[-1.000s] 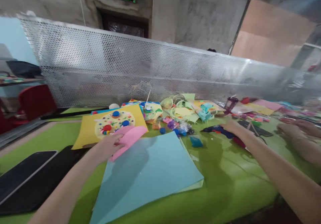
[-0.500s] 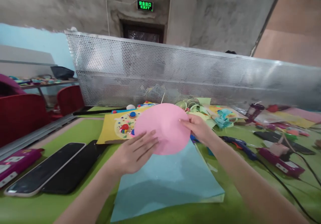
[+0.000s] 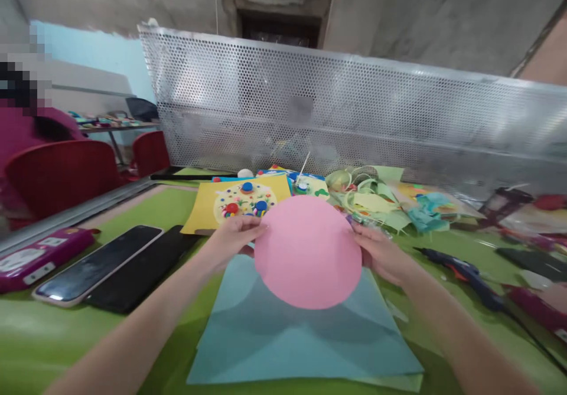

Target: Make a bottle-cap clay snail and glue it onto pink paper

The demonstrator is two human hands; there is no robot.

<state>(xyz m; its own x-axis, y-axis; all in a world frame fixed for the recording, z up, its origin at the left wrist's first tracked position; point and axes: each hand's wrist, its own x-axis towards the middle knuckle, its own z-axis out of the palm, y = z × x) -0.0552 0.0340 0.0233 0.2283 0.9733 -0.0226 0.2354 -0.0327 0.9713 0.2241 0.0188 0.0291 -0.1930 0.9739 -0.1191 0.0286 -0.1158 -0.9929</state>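
Left hand (image 3: 234, 237) and right hand (image 3: 381, 252) have a pink paper disc (image 3: 309, 256) between them, each pinching one side of its edge, fingers curled behind it. And that disc is up above a light blue sheet (image 3: 305, 348), blocking the view of its far middle! Pale green paper (image 3: 410, 382) peeks out under the sheet's near right corner. Just beyond the left hand, a decorated yellow card (image 3: 199, 209) lies partly covered by hand and disc. Crowding the left side of the green table (image 3: 31, 336): a black slab (image 3: 142, 274), a pale-edged phone (image 3: 104, 265) right beside it, then a purple power strip (image 3: 48, 259). Over to the right, near the right forearm, a glue gun (image 3: 472, 280) lies with its cord running toward the near right. Far side now, and it's busy: pale green scraps (image 3: 376, 203), crumpled blue paper (image 3: 429, 212), a blurred dark cup (image 3: 505, 203). Behind them, a perforated metal screen (image 3: 266, 88) walls off the table's far edge; red chair (image 3: 66, 170) far left.
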